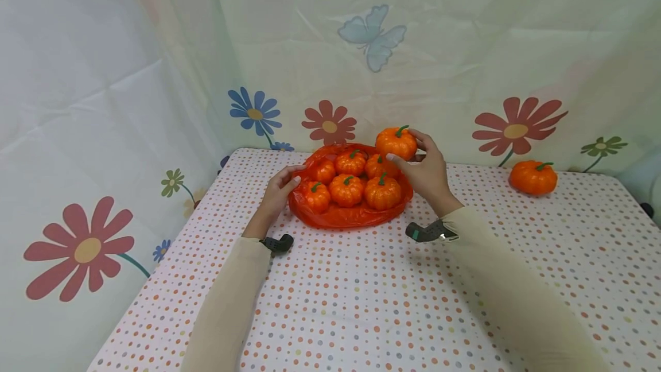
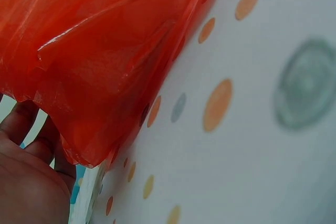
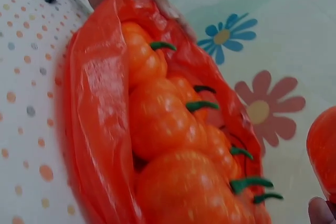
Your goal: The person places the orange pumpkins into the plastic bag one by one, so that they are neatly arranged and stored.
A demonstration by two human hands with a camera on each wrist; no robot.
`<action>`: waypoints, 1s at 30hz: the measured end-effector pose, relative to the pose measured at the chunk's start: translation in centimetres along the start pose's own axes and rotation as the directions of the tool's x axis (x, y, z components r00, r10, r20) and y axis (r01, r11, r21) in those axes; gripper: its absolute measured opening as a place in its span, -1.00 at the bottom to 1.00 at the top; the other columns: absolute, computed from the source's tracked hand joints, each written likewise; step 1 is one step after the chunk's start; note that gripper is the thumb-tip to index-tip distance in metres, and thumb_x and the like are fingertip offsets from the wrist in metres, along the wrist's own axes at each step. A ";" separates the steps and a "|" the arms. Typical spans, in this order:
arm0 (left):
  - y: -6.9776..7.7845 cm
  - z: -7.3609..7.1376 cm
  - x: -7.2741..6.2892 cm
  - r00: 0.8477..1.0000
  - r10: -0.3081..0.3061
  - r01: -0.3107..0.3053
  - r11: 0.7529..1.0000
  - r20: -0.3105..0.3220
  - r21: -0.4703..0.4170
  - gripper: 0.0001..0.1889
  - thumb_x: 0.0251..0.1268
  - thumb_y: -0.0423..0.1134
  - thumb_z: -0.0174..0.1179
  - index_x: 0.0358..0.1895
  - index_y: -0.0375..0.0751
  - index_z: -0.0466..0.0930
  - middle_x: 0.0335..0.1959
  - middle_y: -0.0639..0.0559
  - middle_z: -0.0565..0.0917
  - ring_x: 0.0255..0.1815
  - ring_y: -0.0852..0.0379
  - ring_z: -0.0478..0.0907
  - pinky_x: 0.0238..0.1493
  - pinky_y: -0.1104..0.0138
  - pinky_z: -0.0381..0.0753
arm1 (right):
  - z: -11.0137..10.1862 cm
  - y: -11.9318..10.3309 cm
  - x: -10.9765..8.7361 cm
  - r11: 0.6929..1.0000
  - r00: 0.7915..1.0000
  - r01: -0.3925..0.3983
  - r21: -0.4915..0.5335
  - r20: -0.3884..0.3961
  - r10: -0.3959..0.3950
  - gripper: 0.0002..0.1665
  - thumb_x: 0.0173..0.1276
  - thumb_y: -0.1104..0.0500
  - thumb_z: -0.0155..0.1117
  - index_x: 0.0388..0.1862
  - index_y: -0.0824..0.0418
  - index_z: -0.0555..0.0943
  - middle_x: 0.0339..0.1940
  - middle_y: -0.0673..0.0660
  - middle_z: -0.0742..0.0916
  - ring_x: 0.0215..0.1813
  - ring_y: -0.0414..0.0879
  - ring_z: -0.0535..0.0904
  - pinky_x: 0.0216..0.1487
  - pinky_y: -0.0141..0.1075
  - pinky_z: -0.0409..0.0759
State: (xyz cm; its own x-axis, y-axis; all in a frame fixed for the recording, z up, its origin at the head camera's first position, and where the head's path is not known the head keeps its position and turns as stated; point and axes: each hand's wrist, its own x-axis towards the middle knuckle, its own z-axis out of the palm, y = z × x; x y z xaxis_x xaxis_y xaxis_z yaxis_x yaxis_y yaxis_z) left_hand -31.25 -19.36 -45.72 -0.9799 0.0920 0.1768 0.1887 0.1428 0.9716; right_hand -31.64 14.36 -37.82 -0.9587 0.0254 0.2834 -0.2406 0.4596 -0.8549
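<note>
A red plastic bag [image 1: 341, 221] lies wide open on the table, with several small orange pumpkins [image 1: 346, 190] with green stems inside. My left hand [image 1: 279, 191] holds the bag's left rim, fingers at the far side and thumb nearer. In the left wrist view, the red plastic [image 2: 105, 72] hides part of those fingers. Above the bag's right end, my right hand [image 1: 427, 168] grips one pumpkin [image 1: 395, 143] from its right side, stem up. That same pumpkin [image 3: 324, 150] shows only partly at the right edge of the right wrist view, beside a fingertip.
Another pumpkin [image 1: 533, 178] sits at the back right of the dotted table [image 1: 356, 303]. A hanging cloth [image 1: 439, 62] printed with flowers and a butterfly stands right behind the table, and more cloth hangs along its left side.
</note>
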 end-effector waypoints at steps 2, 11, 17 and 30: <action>0.0 0.0 -0.1 1.000 0.001 -0.001 1.000 -0.003 0.003 -0.64 0.50 -0.12 0.07 0.28 -0.03 0.48 0.32 -0.02 0.49 0.30 0.01 0.44 0.36 0.16 0.48 | 1.0 -0.5 0.2 1.000 0.999 0.018 0.007 0.035 -0.018 -0.08 0.27 -0.07 0.40 0.53 0.02 0.21 0.42 0.25 0.44 0.05 0.12 0.48 -0.04 -0.32 0.57; -0.1 0.0 0.0 1.000 -0.009 0.009 1.000 -0.005 -0.002 -0.64 0.49 -0.12 0.07 0.28 0.00 0.49 0.31 0.00 0.50 0.30 0.02 0.44 0.34 0.16 0.49 | 5.4 -1.5 -0.1 0.999 0.981 0.045 0.028 0.187 -0.049 -0.10 0.29 0.13 0.41 0.53 0.06 0.20 0.47 0.23 0.40 0.31 0.19 0.46 0.31 0.04 0.53; -0.3 -0.1 0.2 1.000 -0.012 0.012 1.000 0.000 -0.010 -0.64 0.49 -0.10 0.08 0.27 0.03 0.50 0.33 0.02 0.49 0.32 0.01 0.44 0.32 0.16 0.51 | 7.5 -1.8 -0.3 0.996 0.966 0.064 0.059 0.248 -0.077 -0.10 0.30 0.20 0.39 0.53 0.06 0.17 0.45 0.22 0.39 0.34 0.19 0.43 0.32 0.06 0.51; -0.4 -0.1 0.4 1.000 -0.003 0.003 1.000 0.009 -0.011 -0.65 0.49 -0.13 0.07 0.27 0.01 0.49 0.35 0.02 0.48 0.36 0.02 0.41 0.36 0.13 0.47 | 9.9 -2.0 0.0 0.996 0.963 0.093 0.005 0.254 -0.091 -0.11 0.31 0.11 0.38 0.53 0.03 0.17 0.44 0.19 0.41 0.36 0.14 0.41 0.38 0.06 0.45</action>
State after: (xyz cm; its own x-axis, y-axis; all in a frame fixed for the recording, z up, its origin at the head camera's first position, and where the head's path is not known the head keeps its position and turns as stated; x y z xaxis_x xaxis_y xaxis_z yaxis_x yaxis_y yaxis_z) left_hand -31.71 -19.51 -46.05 -0.9799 0.1001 0.1725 0.1850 0.1321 0.9738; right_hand -32.67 4.64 -40.44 -0.9397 -0.2432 0.2405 -0.3296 0.4557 -0.8269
